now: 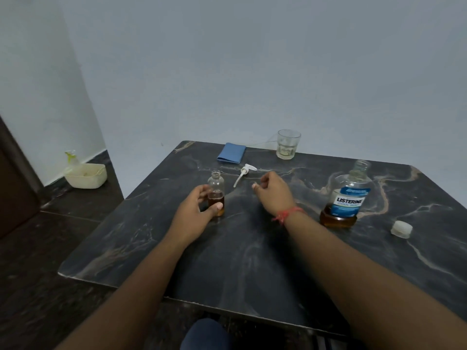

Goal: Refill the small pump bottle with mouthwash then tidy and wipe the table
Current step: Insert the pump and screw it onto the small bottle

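The small clear bottle (216, 188) stands upright and uncapped on the dark marble table (252, 261), about half full of amber liquid. My left hand (194, 210) wraps around its lower part. The white pump head (244, 173) lies on its side just behind, with its tube pointing toward me. My right hand (274, 192) hovers a little right of the pump, fingers loosely curled, holding nothing. The large Listerine bottle (346, 198) stands open at the right with a low layer of amber liquid. Its white cap (401, 229) rests on the table further right.
A folded blue cloth (231, 152) lies at the table's far edge. A drinking glass (288, 144) stands at the back, right of the cloth. On the floor to the left sits a cream basin (86, 176) with a spray bottle (71, 160) behind it.
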